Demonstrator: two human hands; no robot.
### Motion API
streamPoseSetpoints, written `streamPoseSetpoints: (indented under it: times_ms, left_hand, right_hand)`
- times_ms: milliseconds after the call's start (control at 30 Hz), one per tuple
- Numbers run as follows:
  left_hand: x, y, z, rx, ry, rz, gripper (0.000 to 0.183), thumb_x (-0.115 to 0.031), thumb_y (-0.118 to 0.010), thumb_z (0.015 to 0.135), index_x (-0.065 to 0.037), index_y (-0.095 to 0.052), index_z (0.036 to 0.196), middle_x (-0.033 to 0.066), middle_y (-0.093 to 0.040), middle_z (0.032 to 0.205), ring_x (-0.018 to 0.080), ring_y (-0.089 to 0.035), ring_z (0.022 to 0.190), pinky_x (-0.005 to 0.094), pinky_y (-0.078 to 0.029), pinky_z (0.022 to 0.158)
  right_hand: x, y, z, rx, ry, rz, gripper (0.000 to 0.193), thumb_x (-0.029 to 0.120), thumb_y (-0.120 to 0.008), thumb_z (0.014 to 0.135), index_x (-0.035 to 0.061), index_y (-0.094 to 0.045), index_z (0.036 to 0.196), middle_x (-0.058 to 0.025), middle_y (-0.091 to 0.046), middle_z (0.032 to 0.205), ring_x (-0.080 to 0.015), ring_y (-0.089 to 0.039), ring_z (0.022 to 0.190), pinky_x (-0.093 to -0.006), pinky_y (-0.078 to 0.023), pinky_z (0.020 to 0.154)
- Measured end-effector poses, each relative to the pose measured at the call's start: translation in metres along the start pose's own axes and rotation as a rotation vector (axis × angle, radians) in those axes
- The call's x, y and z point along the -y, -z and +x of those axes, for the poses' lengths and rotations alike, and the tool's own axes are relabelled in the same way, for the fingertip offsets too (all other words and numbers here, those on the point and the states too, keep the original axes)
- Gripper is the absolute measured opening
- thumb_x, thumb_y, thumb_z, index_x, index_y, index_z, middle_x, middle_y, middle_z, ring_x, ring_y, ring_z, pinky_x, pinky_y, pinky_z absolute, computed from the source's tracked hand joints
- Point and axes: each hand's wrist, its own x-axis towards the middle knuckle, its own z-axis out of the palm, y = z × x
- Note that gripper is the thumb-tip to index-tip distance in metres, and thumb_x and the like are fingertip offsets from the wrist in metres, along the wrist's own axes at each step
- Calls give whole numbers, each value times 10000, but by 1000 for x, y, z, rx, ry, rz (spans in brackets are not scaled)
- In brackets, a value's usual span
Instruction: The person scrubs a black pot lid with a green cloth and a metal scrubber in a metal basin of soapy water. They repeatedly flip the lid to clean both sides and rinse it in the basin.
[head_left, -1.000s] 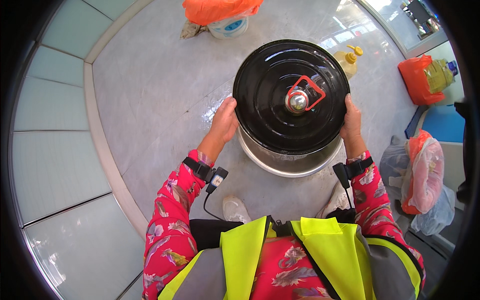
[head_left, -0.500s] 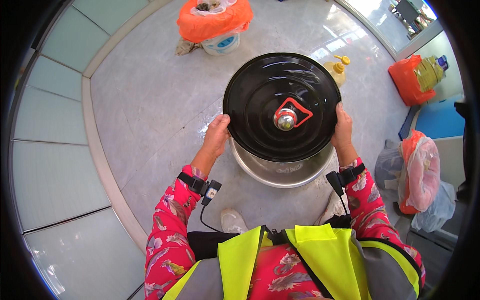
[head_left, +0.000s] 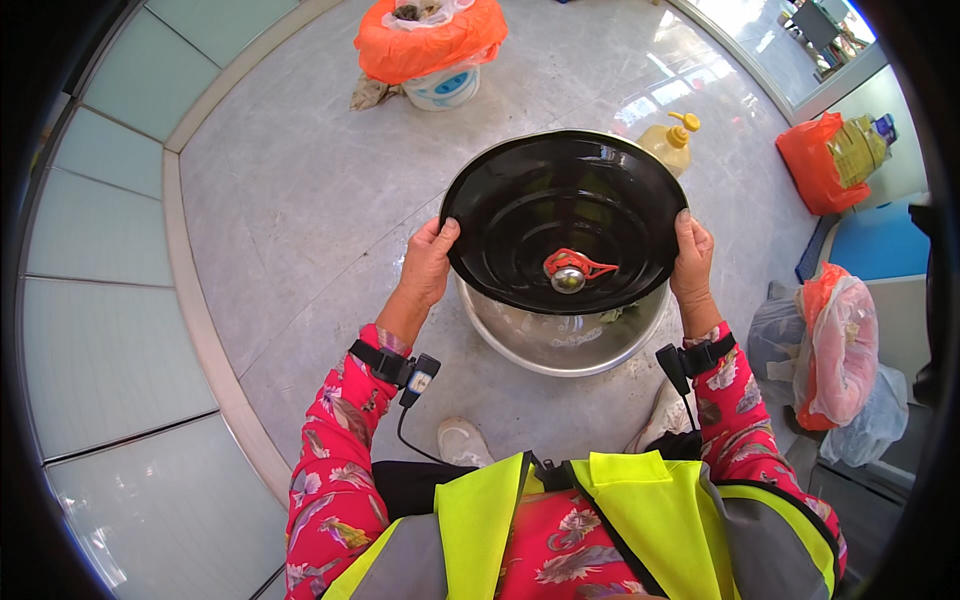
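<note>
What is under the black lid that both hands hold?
A metal bowl sits under the black lid, on the floor. Only its near rim and part of its inside show, with some greenish scraps; the lid covers the rest.

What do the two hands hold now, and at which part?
Both hold the black lid by its rim: the left hand on the left edge, the right hand on the right edge, above the metal bowl.
</note>
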Motion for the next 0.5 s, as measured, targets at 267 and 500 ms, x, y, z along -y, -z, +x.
streamPoseSetpoints:
  times_ms: [267, 500]
  left_hand:
    - [-2, 3, 0, -29, -17, -49, 311, -234, -574, 917, -7, -588, 1129, 40, -623, 1088, 122, -560, 984, 271, -430, 888]
    - [7, 25, 3, 16, -122, -85, 285, -220, -562, 922, -4, -596, 1105, 55, -631, 1078, 133, -569, 990, 275, -430, 894]
  right_hand:
    - [3, 3, 5, 113, -24, -45, 342, 283, -513, 943, -33, -639, 972, 10, -625, 874, -56, -538, 770, -204, -433, 706]
    - [32, 4, 7, 508, -158, -201, 306, 211, -689, 808, -5, -644, 1019, 19, -642, 914, -62, -546, 826, -238, -453, 768]
